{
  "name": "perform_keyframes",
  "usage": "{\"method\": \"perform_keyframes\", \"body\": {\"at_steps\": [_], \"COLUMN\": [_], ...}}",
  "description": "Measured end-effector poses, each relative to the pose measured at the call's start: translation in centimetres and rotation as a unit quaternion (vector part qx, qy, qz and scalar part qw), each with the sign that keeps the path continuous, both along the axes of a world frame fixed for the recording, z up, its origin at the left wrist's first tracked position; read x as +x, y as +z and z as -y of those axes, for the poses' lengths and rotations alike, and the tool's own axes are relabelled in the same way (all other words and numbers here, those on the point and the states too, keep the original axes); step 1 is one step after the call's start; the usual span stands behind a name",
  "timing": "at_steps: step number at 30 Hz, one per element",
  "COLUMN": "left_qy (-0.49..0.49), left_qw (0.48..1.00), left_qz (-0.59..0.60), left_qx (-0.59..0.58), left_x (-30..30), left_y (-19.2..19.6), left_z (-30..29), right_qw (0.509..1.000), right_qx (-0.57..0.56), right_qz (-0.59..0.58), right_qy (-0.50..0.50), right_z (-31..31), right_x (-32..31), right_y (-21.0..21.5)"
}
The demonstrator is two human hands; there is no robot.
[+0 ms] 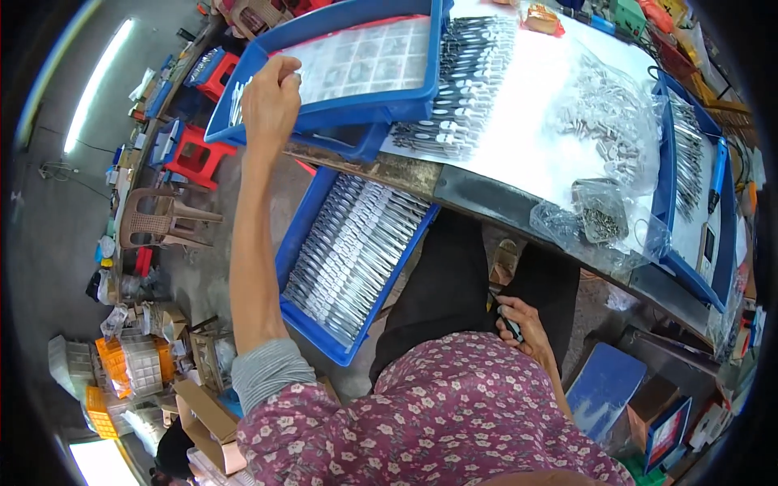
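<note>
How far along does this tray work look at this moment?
Looks done: a blue tray under the bench edge lies full of neat rows of metal pieces, and more rows lie on the white sheet. In hand: the left hand reaches into the upper blue tray; the right hand holds a small dark tool. Left: bagged loose parts.

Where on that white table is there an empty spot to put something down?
The white tabletop is bare in the middle, between the rows of metal tools and the clear bags of small parts. The blue trays at the left hand and along the right edge are crowded.
</note>
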State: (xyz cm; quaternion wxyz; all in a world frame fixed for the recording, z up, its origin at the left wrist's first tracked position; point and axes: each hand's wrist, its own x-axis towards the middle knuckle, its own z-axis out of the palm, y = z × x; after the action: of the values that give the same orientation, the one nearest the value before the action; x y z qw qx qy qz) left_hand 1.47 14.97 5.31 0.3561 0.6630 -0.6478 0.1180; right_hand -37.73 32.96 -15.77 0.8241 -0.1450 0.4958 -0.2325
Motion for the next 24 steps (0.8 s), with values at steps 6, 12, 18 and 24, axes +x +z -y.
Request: {"method": "perform_keyframes", "body": {"at_steps": [6, 12, 18, 24], "left_qy": [0.097, 0.202, 0.215, 0.213], "left_qw": [0.983, 0.935, 0.934, 0.942], "left_qz": [0.052, 0.120, 0.114, 0.085], "left_qx": [0.148, 0.267, 0.262, 0.245], "left_x": [9.8, 13.7, 13.2, 13.1], "left_y": [-2.0, -3.4, -3.7, -3.4], "left_z": [5.7, 7.8, 7.8, 7.4], "right_qw": [1.000, 1.000, 0.999, 0.999], "right_qx": [0.011, 0.009, 0.032, 0.037], "right_qz": [0.009, -0.008, -0.005, 0.009], "right_qy": [0.000, 0.009, 0.000, -0.004], "right_z": [0.1, 0.1, 0.4, 0.4], "right_x": [0.2, 0.3, 0.5, 0.5], "right_y": [-0.1, -0.5, -0.5, -0.6]}}
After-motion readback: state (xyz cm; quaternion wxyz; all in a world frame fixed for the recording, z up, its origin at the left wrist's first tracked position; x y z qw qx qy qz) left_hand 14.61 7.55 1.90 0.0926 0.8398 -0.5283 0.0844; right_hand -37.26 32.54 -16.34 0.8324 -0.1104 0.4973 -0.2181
